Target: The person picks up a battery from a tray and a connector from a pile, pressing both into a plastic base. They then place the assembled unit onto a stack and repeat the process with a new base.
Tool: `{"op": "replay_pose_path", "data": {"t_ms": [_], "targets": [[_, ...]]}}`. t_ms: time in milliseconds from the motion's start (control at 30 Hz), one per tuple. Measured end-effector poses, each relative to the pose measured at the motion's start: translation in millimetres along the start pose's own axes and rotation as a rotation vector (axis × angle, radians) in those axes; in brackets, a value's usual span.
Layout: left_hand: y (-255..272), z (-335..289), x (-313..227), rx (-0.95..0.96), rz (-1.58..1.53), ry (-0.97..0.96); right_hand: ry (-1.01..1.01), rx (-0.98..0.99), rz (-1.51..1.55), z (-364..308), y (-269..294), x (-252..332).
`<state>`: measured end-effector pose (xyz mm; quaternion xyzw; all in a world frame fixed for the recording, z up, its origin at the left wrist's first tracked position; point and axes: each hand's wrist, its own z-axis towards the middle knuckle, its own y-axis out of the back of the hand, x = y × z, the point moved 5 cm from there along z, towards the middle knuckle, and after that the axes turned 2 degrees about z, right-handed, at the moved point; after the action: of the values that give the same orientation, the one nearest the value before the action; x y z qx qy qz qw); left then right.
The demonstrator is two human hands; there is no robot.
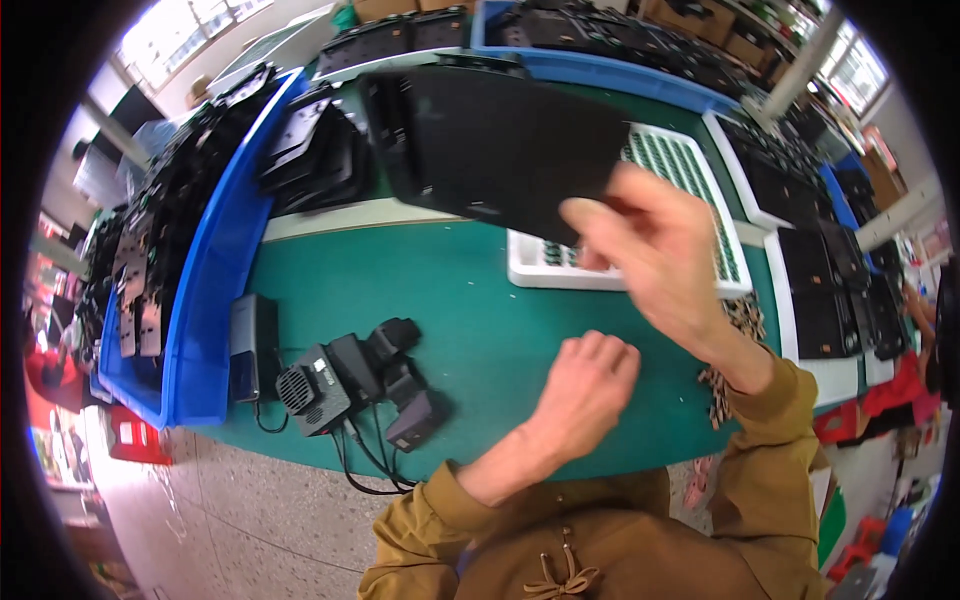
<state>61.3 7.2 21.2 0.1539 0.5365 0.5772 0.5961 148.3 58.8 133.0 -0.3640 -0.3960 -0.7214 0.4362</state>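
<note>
A flat black plastic panel (500,145) is raised above the far part of the green table (440,280). My right hand (660,245) pinches its lower right corner between thumb and fingers, slightly smeared by motion. My left hand (590,385) rests near the table's front edge, fingers curled in; whether anything is inside cannot be seen. Beyond my right hand stands a white tray (570,279) with rows of small green parts, partly covered by the panel and my hand. More black panels (320,150) lie stacked at the far left.
A blue bin (205,320) full of dark metal-and-plastic parts stands left, another blue bin (620,72) at the back. Black devices with cables (345,380) and a dark box (253,345) lie front left. Small brown pieces (718,398) are piled by my right forearm; white trays (820,350) line the right.
</note>
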Motion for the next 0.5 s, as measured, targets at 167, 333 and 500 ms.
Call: {"op": "replay_pose_path", "data": {"t_ms": [167,333,500], "targets": [[29,-11,34,-0.291,-0.06,0.274,0.513,-0.049,-0.685,-88,75,49],[57,-19,65,-0.576,-0.271,0.565,0.669,0.126,-0.843,-162,94,44],[58,-13,61,-0.581,-0.29,0.525,0.719,0.218,-0.939,-189,67,18]]}}
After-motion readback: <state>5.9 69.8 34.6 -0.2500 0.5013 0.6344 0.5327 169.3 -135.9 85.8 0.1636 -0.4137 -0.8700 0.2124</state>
